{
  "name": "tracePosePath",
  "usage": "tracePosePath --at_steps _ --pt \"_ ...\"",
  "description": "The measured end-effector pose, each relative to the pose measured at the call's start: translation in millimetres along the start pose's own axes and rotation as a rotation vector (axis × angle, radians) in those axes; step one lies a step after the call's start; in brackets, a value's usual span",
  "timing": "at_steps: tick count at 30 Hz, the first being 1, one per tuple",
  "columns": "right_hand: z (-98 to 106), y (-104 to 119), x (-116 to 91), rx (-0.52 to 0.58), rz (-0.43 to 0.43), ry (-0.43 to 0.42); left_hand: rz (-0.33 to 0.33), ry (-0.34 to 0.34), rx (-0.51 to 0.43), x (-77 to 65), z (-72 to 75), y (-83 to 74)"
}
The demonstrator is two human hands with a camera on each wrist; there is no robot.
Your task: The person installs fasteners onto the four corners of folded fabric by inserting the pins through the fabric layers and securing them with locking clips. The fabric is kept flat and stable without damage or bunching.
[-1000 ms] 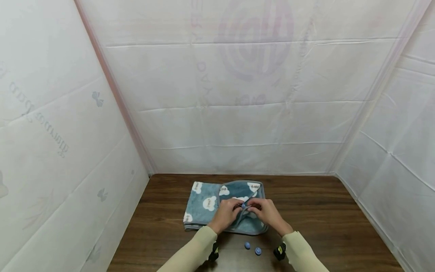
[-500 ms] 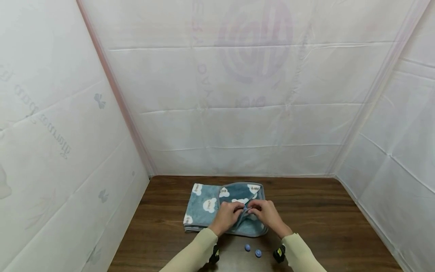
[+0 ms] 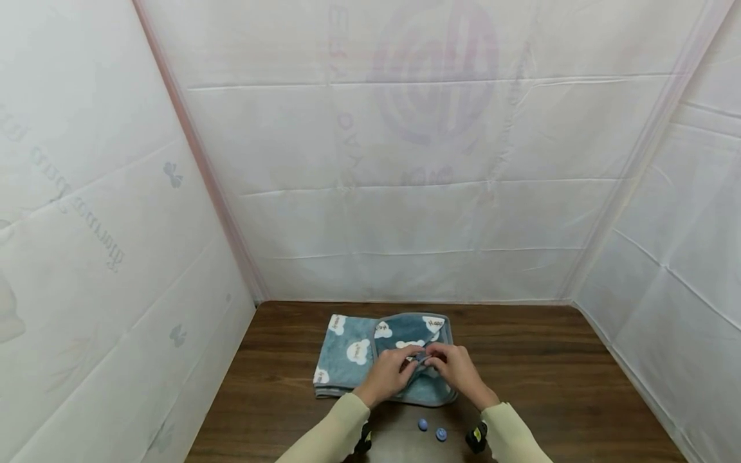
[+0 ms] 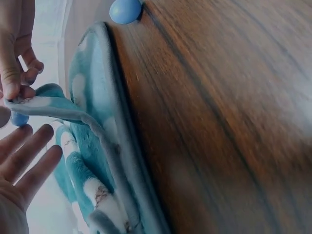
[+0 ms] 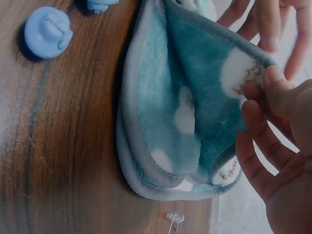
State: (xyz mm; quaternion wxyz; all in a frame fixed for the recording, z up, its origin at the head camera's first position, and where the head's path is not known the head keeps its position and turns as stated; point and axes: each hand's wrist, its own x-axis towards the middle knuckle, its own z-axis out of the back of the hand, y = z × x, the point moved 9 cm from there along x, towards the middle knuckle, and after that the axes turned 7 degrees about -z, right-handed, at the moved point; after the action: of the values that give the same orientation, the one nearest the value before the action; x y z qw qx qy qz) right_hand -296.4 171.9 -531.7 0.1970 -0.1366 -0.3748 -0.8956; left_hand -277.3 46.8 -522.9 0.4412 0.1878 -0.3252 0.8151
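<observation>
A folded teal blanket with white cloud patches and grey edging lies on the wooden table. Its upper layer is lifted at the edge between both hands. The right hand pinches this grey-edged corner between thumb and fingers, as the right wrist view shows. Opposite it, the left hand holds a small blue round duvet clip against the underside of the lifted edge, its other fingers spread. Fingers hide most of this clip in the head view.
Two more blue pieces, a smooth round clip and a clip with a raised knob, lie on the table before the blanket. A clear disc with a thin pin lies beyond the blanket's side. White sheets surround the table.
Both hands stay at the lifted blanket edge, with small finger shifts around the blue duvet clip. The whole scene sits slightly lower in the head view.
</observation>
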Motion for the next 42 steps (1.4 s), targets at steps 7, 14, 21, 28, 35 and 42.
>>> tracePosePath --at_steps 7,14,21,28,35,42 --pt "4.2 -0.2 -1.5 0.015 0.000 -0.017 -0.065 0.126 0.017 -3.9 -3.9 -11.0" --pt "4.9 2.8 -2.7 0.000 0.018 -0.026 -0.053 0.257 0.039 -14.4 -13.5 -9.7" --pt "3.8 0.2 -3.6 0.007 -0.002 -0.022 -0.048 0.300 0.052 -20.1 -16.5 -5.9" --pt "5.6 -3.1 -6.2 0.027 0.005 -0.021 -0.093 0.204 0.127 -18.6 -5.8 -8.1" --pt "12.6 -12.7 -15.6 0.042 0.005 -0.042 -0.086 0.158 0.201 -19.5 5.2 -4.7" --pt "29.7 -30.6 -28.8 0.001 -0.015 -0.117 -0.100 0.088 0.274 -17.6 22.7 2.0"
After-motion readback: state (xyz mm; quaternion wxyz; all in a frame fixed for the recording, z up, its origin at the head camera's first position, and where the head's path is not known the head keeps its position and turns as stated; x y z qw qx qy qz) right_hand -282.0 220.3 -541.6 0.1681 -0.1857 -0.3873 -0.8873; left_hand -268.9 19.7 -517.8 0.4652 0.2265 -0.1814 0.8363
